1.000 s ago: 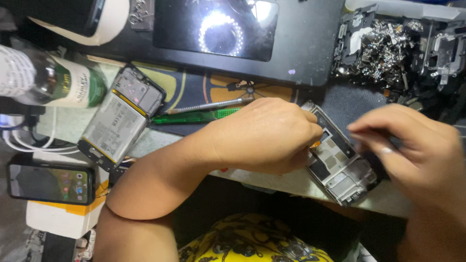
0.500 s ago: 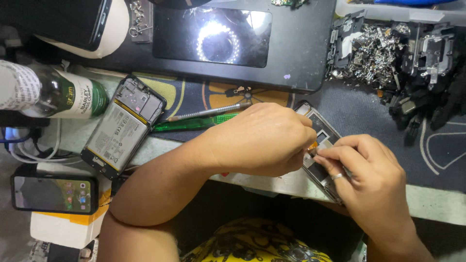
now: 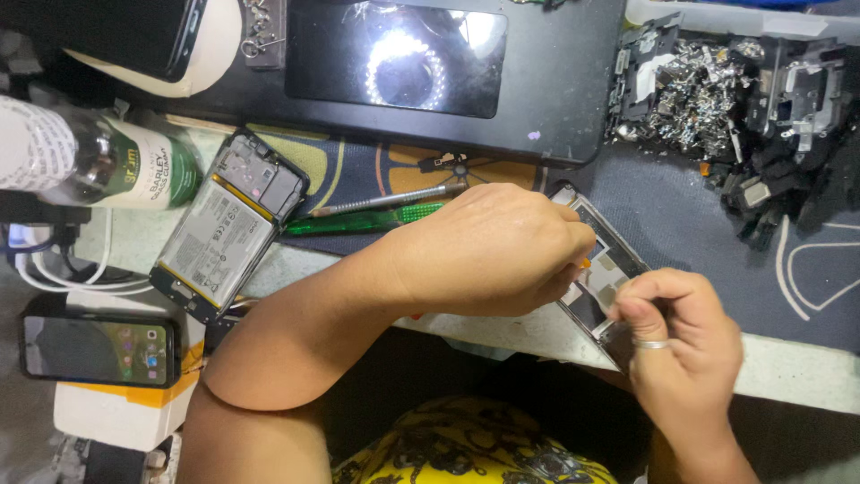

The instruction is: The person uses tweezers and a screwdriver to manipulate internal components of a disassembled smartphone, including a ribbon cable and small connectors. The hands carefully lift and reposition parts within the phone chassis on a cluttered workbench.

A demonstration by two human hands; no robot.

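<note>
1. The person's left hand (image 3: 488, 251) lies knuckles-up over the upper part of an opened black smartphone frame with bare metal insides (image 3: 609, 269). Its fingers curl down onto the frame; a small orange bit shows at the fingertips, but what it is cannot be told.
2. The right hand (image 3: 676, 336), a ring on one finger, has its fingers pinched together at the lower end of that frame, gripping its edge.
3. The frame lies slantwise at the near edge of the table (image 3: 788, 367), partly on a dark patterned work mat (image 3: 699, 215).
4. Left of the left hand lie a green-handled screwdriver (image 3: 376, 218) and slim metal tweezers (image 3: 385, 199).
5. Further left rests a second opened phone showing its grey battery (image 3: 224, 235), beside a green-labelled bottle (image 3: 107, 166).
6. Beyond the hands sits a flat black slab (image 3: 537, 90) mirroring a ring light; at far right, a heap of scrap phone parts (image 3: 717, 99).
7. A lit phone (image 3: 98, 348) rests on a white box at lower left.
</note>
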